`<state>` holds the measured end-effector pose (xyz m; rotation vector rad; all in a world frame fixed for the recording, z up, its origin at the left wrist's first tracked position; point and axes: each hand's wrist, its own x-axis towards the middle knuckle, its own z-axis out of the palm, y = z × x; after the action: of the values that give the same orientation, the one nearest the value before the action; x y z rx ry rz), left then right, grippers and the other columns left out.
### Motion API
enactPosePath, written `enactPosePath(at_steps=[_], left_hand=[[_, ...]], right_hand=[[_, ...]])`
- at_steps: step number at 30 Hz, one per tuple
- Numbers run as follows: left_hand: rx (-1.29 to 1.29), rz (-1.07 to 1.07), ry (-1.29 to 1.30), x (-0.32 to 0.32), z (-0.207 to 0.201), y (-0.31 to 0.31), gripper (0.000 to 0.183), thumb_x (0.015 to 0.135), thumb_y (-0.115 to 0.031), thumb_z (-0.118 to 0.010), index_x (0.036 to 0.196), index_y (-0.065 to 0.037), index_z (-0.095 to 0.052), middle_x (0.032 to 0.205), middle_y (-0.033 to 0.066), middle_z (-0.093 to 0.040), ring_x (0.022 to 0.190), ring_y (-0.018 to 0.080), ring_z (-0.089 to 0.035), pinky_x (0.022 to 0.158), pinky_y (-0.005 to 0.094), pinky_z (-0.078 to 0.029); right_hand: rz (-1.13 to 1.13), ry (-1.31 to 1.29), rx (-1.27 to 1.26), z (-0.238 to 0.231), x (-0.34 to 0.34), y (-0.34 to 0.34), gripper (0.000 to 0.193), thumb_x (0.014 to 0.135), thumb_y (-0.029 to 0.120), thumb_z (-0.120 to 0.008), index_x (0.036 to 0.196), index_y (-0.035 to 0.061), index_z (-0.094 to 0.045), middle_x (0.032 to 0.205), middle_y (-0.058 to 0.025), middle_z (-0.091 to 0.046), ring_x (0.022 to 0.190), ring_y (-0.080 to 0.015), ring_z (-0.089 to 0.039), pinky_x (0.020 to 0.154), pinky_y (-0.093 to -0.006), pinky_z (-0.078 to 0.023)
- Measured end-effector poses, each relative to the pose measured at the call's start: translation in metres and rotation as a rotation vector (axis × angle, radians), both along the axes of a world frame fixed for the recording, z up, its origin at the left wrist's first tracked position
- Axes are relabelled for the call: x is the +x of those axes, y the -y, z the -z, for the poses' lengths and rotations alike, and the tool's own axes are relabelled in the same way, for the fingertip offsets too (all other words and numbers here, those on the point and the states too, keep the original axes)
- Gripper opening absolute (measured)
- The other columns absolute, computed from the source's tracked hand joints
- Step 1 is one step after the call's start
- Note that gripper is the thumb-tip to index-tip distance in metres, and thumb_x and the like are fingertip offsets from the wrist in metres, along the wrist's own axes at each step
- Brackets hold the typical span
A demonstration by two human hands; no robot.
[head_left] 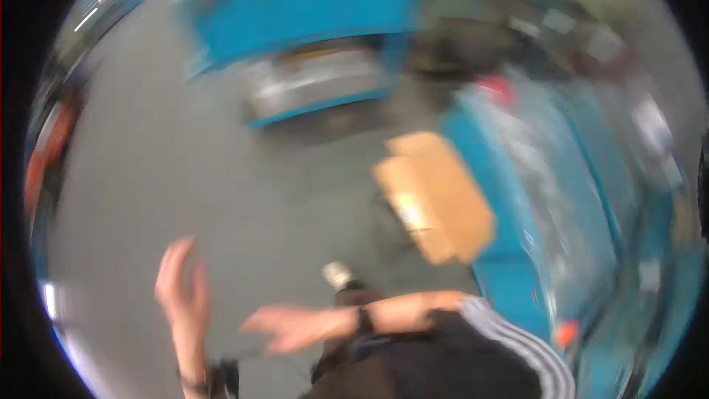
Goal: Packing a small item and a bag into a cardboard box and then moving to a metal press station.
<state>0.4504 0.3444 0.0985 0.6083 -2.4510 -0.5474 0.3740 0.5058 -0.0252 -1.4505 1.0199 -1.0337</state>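
My left hand (183,288) is raised at the lower left with its fingers stretched up and the thumb apart. Nothing shows in it. My right hand (299,326) reaches across my body toward the left, its fingers extended and holding nothing that I can see. A dark band circles each wrist. Both hands hang over the grey floor (229,192), apart from each other and blurred by motion. The nearest object beyond the right hand is an open cardboard box (443,203), its flaps spread, beside a blue workbench (502,273).
Along the right, the workbench carries clear plastic sheeting (535,170) and a red round item (496,91). A blue table (310,7) with a loaded lower shelf (325,112) stands ahead. Orange equipment (50,149) is at the far left. My shoe (337,275) shows below.
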Motion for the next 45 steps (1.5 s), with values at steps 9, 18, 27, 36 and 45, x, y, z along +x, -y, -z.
enactPosePath(at_steps=[9,18,27,36,45], left_hand=[[-0.137,0.331,0.193,-0.162,0.054,0.113,0.027,0.083,0.005,-0.057,0.11,0.003,-0.06,0.107,0.0174,-0.063,0.101,0.0333,-0.061,0.09,0.0398,-0.048],[0.571,-0.066,-0.445,-0.235,0.067,0.394,0.013,0.089,-0.007,-0.062,0.098,0.002,-0.066,0.086,0.0092,-0.067,0.078,0.0166,-0.067,0.073,0.0285,-0.053],[1.023,-0.215,-1.182,-0.133,0.013,0.675,0.019,0.094,-0.013,-0.049,0.099,0.0,-0.062,0.089,0.0103,-0.063,0.078,0.0263,-0.064,0.078,0.0416,-0.051],[0.954,-0.052,-1.09,-0.186,0.006,0.908,0.032,0.091,-0.03,-0.052,0.106,-0.004,-0.062,0.093,0.0117,-0.063,0.089,0.0266,-0.062,0.084,0.0446,-0.047],[0.64,-0.614,-0.12,-0.075,0.193,1.195,0.045,0.084,-0.021,-0.067,0.125,-0.005,-0.057,0.107,0.0109,-0.067,0.093,0.0184,-0.067,0.078,0.0334,-0.054]], right_hand=[[0.089,0.314,-0.182,0.011,-0.057,0.105,0.016,0.078,0.013,-0.059,0.073,-0.0019,-0.059,0.062,-0.0116,-0.058,0.061,-0.0237,-0.055,0.06,-0.0384,-0.043],[-0.27,-0.075,-0.105,-0.023,-0.138,0.279,0.052,0.095,0.027,-0.051,0.141,0.0044,-0.038,0.121,-0.0196,-0.055,0.114,-0.0365,-0.052,0.098,-0.0429,-0.041],[-0.38,0.498,0.231,0.014,-0.128,0.568,0.055,0.097,0.036,-0.054,0.141,0.0067,-0.042,0.108,-0.0093,-0.063,0.098,-0.0174,-0.059,0.091,-0.0335,-0.047],[0.001,0.065,-0.006,-0.03,-0.182,0.827,0.035,0.085,0.015,-0.069,0.117,0.0014,-0.059,0.092,-0.0101,-0.064,0.084,-0.0205,-0.064,0.077,-0.0354,-0.052],[0.588,-0.471,0.089,0.046,-0.353,1.004,0.024,0.082,0.005,-0.066,0.106,-0.001,-0.063,0.089,-0.0102,-0.065,0.079,-0.0186,-0.064,0.071,-0.031,-0.051]])
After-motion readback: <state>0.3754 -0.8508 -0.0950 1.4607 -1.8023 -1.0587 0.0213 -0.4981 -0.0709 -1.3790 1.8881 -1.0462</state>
